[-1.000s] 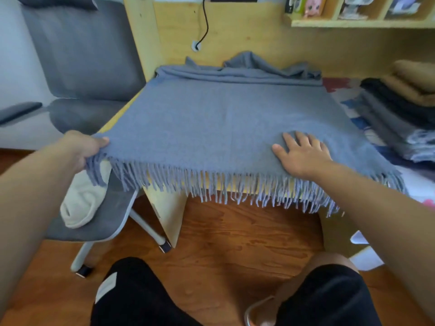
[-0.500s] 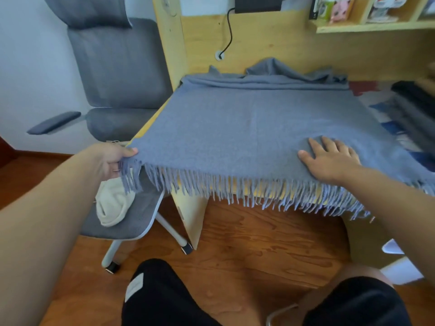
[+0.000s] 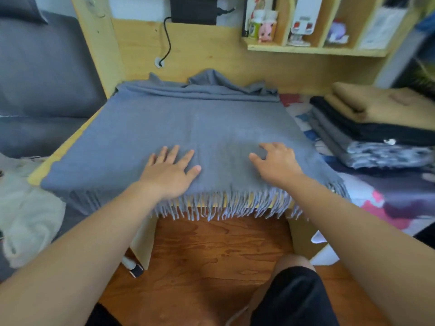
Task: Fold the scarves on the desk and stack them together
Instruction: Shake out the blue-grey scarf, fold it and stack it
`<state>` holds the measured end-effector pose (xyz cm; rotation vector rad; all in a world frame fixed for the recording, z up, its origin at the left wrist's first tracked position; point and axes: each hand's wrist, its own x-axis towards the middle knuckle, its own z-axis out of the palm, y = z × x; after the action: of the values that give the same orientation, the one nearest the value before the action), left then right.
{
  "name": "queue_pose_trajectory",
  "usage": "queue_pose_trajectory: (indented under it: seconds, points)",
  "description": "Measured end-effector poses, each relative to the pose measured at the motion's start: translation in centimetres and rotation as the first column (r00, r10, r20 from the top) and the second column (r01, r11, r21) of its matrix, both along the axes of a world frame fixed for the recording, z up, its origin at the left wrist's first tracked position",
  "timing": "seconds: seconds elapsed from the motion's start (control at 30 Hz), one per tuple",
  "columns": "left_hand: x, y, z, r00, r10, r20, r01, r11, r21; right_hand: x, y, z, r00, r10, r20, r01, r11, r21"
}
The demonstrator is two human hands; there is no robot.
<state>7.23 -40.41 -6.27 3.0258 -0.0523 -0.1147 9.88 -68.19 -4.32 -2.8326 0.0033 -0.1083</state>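
Both hands lie on the blue-grey scarf [image 3: 200,128], near its fringed near edge. The left hand [image 3: 170,174] is flat, palm down, with the fingers straight and spread, pressing on the cloth and holding nothing. The right hand [image 3: 276,164] also rests on the cloth with the palm down; its fingers are a little bent, the tips touching the fabric, and nothing is grasped. Half a second ago the left hand was pinching the near left corner of the scarf beyond the counter [image 3: 68,144] edge; now it has let go and moved to the right, close to the right hand. The scarf covers almost the whole counter, smooth in the middle, bunched in folds at the far edge, and its fringe [image 3: 226,205] hangs over the near edge. A stack of folded scarves [image 3: 376,128] lies to the right.
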Motion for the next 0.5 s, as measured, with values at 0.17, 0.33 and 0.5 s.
queue_pose_trajectory:
  seconds: [0.17, 0.33, 0.5]
  points:
    - [-0.1, 0.5, -0.7, 1.0, -0.01, -0.03, 0.011, 0.998, 0.062, -0.6, -10.6, 2.8, 0.9, -0.413, -0.14, 0.382, 0.902, -0.204]
    - [-0.3, 0.3, -0.2, 0.997, 0.002, -0.072, 0.004, 0.997, 0.079, -0.7, -12.2, 4.5, 0.895, -0.325, -0.305, 0.282, 0.943, -0.176]
    - [-0.1, 0.2, 0.1, 0.994, 0.045, -0.097, -0.039, 0.997, 0.067, 0.5, -14.5, 2.9, 0.883, -0.199, -0.425, 0.447, 0.631, 0.634]
